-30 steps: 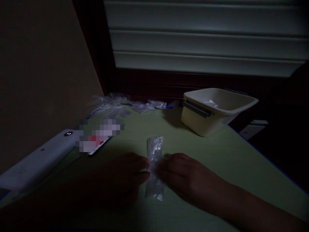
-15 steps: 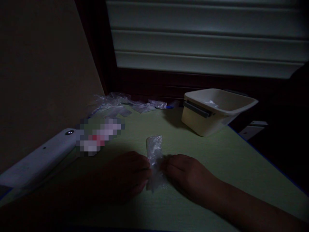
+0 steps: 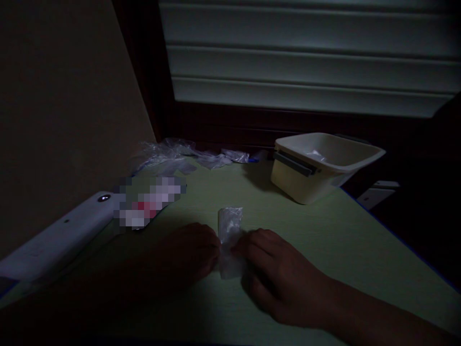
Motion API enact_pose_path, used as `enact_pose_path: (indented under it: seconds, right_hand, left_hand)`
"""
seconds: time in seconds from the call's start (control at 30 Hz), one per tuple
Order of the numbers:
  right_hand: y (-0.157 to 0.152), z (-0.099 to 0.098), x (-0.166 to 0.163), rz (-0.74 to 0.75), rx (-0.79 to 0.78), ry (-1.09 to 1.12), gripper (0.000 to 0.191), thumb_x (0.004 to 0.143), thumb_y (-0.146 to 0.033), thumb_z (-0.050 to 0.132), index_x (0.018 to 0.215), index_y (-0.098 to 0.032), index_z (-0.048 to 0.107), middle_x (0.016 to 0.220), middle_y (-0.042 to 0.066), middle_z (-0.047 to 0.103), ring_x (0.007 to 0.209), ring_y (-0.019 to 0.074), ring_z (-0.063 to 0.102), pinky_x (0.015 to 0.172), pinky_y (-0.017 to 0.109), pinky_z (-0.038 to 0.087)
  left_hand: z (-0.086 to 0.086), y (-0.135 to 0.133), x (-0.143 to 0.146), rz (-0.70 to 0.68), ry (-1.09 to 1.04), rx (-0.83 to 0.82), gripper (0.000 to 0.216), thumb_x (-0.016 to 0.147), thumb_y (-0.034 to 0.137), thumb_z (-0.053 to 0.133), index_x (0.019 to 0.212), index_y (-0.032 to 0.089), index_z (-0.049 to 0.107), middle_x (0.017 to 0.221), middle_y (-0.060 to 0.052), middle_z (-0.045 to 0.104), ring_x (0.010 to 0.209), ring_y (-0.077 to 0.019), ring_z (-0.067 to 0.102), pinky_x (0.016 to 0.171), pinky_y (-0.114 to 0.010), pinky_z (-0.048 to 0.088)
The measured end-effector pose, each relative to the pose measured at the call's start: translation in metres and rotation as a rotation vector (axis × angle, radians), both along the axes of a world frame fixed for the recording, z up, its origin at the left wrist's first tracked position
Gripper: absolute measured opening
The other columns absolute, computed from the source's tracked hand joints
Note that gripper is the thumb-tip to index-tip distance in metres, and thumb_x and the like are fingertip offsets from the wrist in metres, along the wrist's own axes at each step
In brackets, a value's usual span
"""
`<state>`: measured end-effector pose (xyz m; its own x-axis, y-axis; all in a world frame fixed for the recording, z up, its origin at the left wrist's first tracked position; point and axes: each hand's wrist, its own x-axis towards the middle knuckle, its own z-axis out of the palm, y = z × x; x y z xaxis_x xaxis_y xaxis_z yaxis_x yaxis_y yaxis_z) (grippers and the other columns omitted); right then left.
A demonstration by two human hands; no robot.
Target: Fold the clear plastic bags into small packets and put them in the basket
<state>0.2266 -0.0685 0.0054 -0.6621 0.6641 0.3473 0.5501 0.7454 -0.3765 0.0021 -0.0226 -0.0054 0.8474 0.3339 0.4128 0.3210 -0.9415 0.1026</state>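
A narrow, folded clear plastic bag (image 3: 230, 230) lies on the pale green table, its long side pointing away from me. My left hand (image 3: 196, 252) is in deep shadow at the bag's left edge, fingers curled and closed on that edge. From the right, my right hand (image 3: 268, 264) reaches over the bag's right side. Its fingers are bent, with the index fingertip pressing on the plastic near the middle. The thumb side of the right hand is partly hidden.
A cream bin (image 3: 306, 185) with a dark grey handle stands at the back right, some plastic inside. Crumpled clear bags (image 3: 173, 154) lie along the back left edge. A long white device (image 3: 61, 235) and a blurred-out item (image 3: 151, 202) are at left.
My right hand has turned and shifted so its fingers lie over the bag's middle. The bag has slid slightly toward me and looks flatter; my left hand has moved a little left.
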Motion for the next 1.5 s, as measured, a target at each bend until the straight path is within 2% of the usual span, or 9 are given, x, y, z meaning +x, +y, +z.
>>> enact_pose_path:
  seconds: [0.2,0.37,0.73,1.03,1.13,1.2,1.27,1.33,1.5]
  right_hand:
    - [0.001,-0.002,-0.001,-0.001,-0.049,-0.050,0.019,0.089,-0.029,0.057,0.099,-0.014,0.063,0.093,0.009,0.064,0.086,0.0227,0.055,0.076,0.037,0.043]
    - [0.001,-0.002,-0.004,-0.042,-0.060,0.022,0.018,0.094,-0.019,0.047,0.089,-0.014,0.063,0.083,0.007,0.063,0.077,0.0185,0.055,0.071,0.032,0.043]
    - [0.005,-0.007,-0.008,-0.178,-0.294,0.253,0.008,0.086,-0.017,0.048,0.091,-0.017,0.054,0.069,0.001,0.059,0.058,0.0133,0.052,0.052,0.024,0.039]
    - [0.005,-0.007,-0.010,-0.162,-0.397,0.339,0.023,0.083,-0.016,0.052,0.106,-0.017,0.048,0.067,-0.002,0.059,0.054,0.0116,0.052,0.048,0.022,0.037]
    - [0.003,-0.008,-0.009,-0.198,-0.337,0.326,0.026,0.084,-0.017,0.052,0.109,-0.017,0.046,0.070,-0.001,0.060,0.056,0.0127,0.053,0.049,0.023,0.039]
    - [0.002,-0.008,-0.009,-0.214,-0.231,0.318,0.019,0.084,-0.018,0.053,0.103,-0.017,0.049,0.076,0.003,0.062,0.062,0.0142,0.055,0.054,0.025,0.042]
    - [0.002,-0.007,-0.008,-0.160,-0.097,0.295,0.007,0.086,-0.016,0.052,0.093,-0.017,0.054,0.081,0.005,0.063,0.070,0.0160,0.056,0.060,0.027,0.045]
    - [0.001,-0.006,-0.007,-0.074,0.010,0.238,0.009,0.088,-0.015,0.050,0.085,-0.017,0.058,0.081,0.006,0.062,0.074,0.0173,0.056,0.065,0.029,0.045]
    - [0.000,-0.005,-0.008,-0.006,0.102,0.115,0.014,0.091,-0.015,0.049,0.091,-0.015,0.064,0.086,0.008,0.064,0.079,0.0189,0.056,0.071,0.032,0.046]
  left_hand:
    - [0.005,-0.001,0.002,-0.029,-0.098,-0.061,0.029,0.097,0.018,0.040,0.079,0.014,0.063,0.082,-0.004,0.064,0.078,-0.0153,0.057,0.074,-0.027,0.044]
    - [0.011,-0.004,0.003,0.006,-0.143,-0.098,0.030,0.096,0.017,0.042,0.074,0.013,0.063,0.084,-0.006,0.064,0.079,-0.0153,0.057,0.073,-0.027,0.045]
    - [0.002,0.000,0.004,0.025,-0.195,-0.247,0.034,0.093,0.016,0.045,0.061,0.013,0.057,0.076,-0.003,0.060,0.072,-0.0129,0.056,0.067,-0.025,0.041]
    - [0.003,-0.001,0.006,0.026,-0.248,-0.275,0.029,0.095,0.022,0.048,0.070,0.013,0.060,0.087,-0.005,0.060,0.082,-0.0149,0.055,0.072,-0.027,0.045]
    - [0.001,0.001,0.005,0.022,-0.203,-0.284,0.028,0.096,0.021,0.047,0.074,0.014,0.061,0.089,-0.005,0.059,0.085,-0.0155,0.055,0.075,-0.028,0.045]
    - [0.000,0.002,0.005,0.023,-0.197,-0.285,0.027,0.096,0.022,0.048,0.073,0.014,0.060,0.088,-0.005,0.059,0.083,-0.0154,0.055,0.074,-0.028,0.045]
    - [-0.002,0.003,0.005,0.015,-0.212,-0.289,0.025,0.094,0.022,0.050,0.072,0.014,0.058,0.086,-0.004,0.059,0.081,-0.0155,0.055,0.073,-0.028,0.045]
    - [-0.005,0.004,0.006,0.016,-0.234,-0.301,0.022,0.092,0.019,0.053,0.071,0.014,0.055,0.085,-0.004,0.058,0.082,-0.0157,0.054,0.075,-0.029,0.044]
    - [-0.008,0.005,0.006,0.016,-0.248,-0.351,0.018,0.086,0.010,0.053,0.071,0.015,0.048,0.082,-0.002,0.058,0.083,-0.0158,0.053,0.077,-0.030,0.043]
